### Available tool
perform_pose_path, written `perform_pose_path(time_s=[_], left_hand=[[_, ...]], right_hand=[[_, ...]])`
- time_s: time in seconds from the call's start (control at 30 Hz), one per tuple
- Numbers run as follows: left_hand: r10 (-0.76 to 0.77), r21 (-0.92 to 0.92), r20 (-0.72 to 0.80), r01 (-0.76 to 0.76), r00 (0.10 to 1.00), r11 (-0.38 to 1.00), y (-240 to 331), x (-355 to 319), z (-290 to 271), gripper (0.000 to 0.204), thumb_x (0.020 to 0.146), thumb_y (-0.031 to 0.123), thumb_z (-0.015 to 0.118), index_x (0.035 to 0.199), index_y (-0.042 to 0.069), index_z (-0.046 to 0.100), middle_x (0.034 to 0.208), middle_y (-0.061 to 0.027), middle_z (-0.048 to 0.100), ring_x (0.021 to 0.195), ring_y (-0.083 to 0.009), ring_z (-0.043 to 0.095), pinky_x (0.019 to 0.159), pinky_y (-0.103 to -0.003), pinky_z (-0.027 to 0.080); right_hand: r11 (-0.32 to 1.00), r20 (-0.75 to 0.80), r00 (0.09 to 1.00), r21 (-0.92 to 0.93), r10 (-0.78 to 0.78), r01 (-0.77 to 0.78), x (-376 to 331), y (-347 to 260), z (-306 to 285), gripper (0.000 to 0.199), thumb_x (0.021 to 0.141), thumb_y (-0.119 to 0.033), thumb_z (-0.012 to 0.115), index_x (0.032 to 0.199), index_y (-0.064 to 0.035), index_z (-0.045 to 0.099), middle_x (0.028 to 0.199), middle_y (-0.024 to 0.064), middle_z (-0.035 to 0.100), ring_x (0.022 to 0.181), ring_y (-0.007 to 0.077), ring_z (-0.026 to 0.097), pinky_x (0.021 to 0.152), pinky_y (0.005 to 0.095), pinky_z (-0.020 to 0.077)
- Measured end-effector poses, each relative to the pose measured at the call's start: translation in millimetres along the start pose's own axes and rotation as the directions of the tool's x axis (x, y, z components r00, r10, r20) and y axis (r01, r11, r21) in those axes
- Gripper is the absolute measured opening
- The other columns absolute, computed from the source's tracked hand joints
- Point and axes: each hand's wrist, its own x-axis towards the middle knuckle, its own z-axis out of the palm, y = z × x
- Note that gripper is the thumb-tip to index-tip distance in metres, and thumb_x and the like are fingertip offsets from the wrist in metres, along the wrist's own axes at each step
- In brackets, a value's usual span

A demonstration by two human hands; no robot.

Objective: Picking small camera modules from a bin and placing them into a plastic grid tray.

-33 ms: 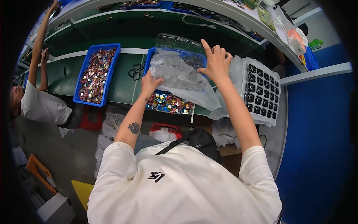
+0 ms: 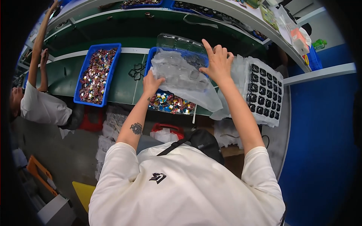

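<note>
A clear plastic tray (image 2: 183, 43) with moulded pockets lies tilted over a blue bin (image 2: 152, 53). Thin white sheeting (image 2: 206, 98) covers part of it and hangs toward me on the right. At the tray's left edge, my left hand (image 2: 151, 83) is closed on it, thumb on top. My right hand (image 2: 219, 67) is spread at the right edge, its thumb tip by the tray and its fingers raised. Below the tray, many small multicoloured parts (image 2: 171, 102) show. The bin's middle is hidden.
On the right, black square parts (image 2: 266, 90) fill a pocketed tray. Another blue bin (image 2: 100, 75) of small parts lies left, with black frame-like pieces (image 2: 136, 71) between the bins. A shelf (image 2: 241, 17) spans above. Another person (image 2: 43, 103) works at far left.
</note>
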Motion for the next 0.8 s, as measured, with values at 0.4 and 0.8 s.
perform_pose_path(time_s=[0.4,0.8], left_hand=[[0.253,0.285,-0.411,-0.14,0.876,0.948,29,-37,6,0.07,0.069,0.025,0.077,0.123,0.0,0.04,0.114,-0.0211,0.041,0.107,-0.0367,0.039,0.089,-0.046,0.032],[0.215,0.564,0.45,-0.463,0.866,0.684,106,-48,75,0.082,0.072,0.008,0.057,0.144,0.032,0.026,0.079,-0.0107,0.066,0.075,-0.0265,0.066,0.082,-0.059,0.036]], right_hand=[[0.998,-0.18,0.984,0.066,0.0,0.012,1,4,-12,0.068,0.068,-0.023,0.077,0.129,-0.0284,0.047,0.088,0.0031,0.047,0.088,0.0201,0.045,0.078,0.0416,0.0308],[0.995,-0.166,0.986,0.096,0.006,0.01,-7,-9,7,0.034,0.084,-0.026,0.062,0.118,-0.0293,0.059,0.069,0.0015,0.053,0.07,0.0198,0.052,0.062,0.0387,0.0287]])
